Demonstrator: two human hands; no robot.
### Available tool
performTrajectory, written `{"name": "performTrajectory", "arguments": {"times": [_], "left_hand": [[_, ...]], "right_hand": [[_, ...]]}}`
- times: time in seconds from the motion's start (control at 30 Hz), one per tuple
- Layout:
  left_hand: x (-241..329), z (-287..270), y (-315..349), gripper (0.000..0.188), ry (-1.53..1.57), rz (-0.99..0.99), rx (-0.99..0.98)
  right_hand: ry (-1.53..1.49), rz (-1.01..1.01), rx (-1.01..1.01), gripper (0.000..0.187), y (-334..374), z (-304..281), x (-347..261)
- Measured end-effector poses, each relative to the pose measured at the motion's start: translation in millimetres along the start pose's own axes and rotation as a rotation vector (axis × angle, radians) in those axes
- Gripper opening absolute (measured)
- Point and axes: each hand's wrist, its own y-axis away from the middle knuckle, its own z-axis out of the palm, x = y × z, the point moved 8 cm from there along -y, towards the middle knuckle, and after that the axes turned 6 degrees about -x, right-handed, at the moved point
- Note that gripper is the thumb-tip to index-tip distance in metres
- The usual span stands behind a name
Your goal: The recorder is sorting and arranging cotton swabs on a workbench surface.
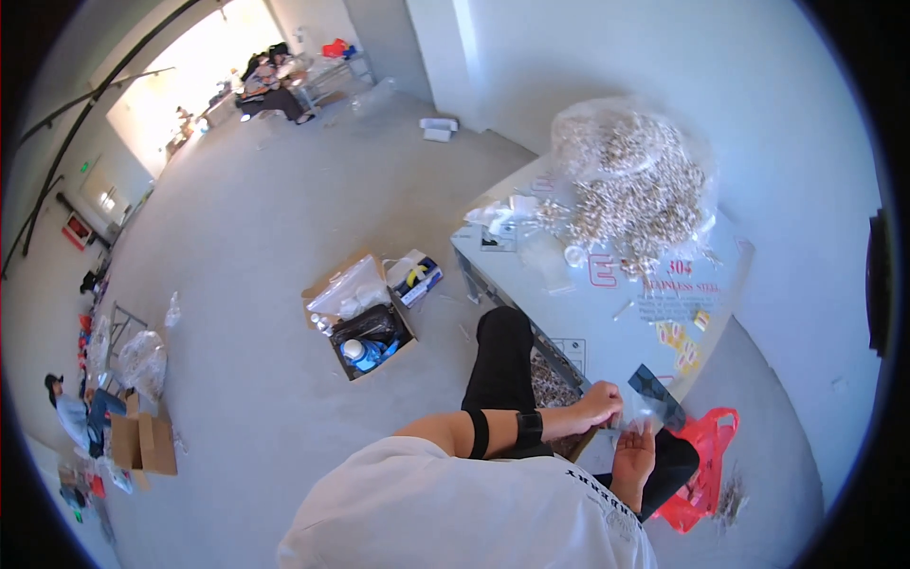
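Observation:
Both hands are close together at the near edge of the table (pixel 559 313). My left hand (pixel 595 407) is closed, its fingertips pinched; what they hold is too small to make out. Palm up beside it, my right hand (pixel 633 459) has its fingers bent against a small piece of clear plastic (pixel 646 417), which looks like a little bag. Just beyond the fingers, a dark blue patterned piece (pixel 656 394) lies at the table's edge. Farther back on the table, a large clear bag (pixel 607 142) spills a heap of small shiny metal parts (pixel 635 204).
Small yellow-and-white pieces (pixel 678 343) lie on the table's right part, near a white round lid (pixel 574 255). A red plastic bag (pixel 706 465) hangs at my right. On the floor at left stands an open carton (pixel 408 346) with a blue bottle (pixel 362 353). Other people sit farther off.

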Motion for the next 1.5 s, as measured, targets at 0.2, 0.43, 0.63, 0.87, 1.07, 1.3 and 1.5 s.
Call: {"name": "performTrajectory", "arguments": {"times": [0.2,0.43,0.63,0.87,1.07,1.3,1.5], "left_hand": [[29.2,-13.1,-3.3,0.017,-0.413,0.22,0.027],[-4.4,30.1,-30.3,0.014,-0.2,-0.037,-0.209],[5.1,74.6,-48.9,0.019,-0.074,-0.055,-0.292],[-0.4,103.6,-61.7,0.02,0.078,-0.193,-0.362],[-3.2,117.0,-70.5,0.016,0.094,-0.264,-0.492],[-14.4,123.7,-75.9,0.014,-0.041,-0.308,-0.474],[-19.7,131.9,-81.6,0.015,0.006,-0.31,-0.489]], "right_hand": [[0.763,-0.277,0.264,0.008,35.1,20.4,-49.2],[1.147,-0.288,0.101,0.013,24.2,36.7,-33.5],[0.921,-0.353,0.206,0.016,15.7,16.0,-47.9],[0.593,-0.261,0.16,0.011,12.6,5.8,-66.3],[0.419,-0.262,0.178,0.016,11.9,-5.8,-70.8],[0.773,-0.416,0.288,0.013,7.7,-26.1,-88.6],[0.956,-0.45,0.32,0.01,7.7,-26.9,-105.4]]}}
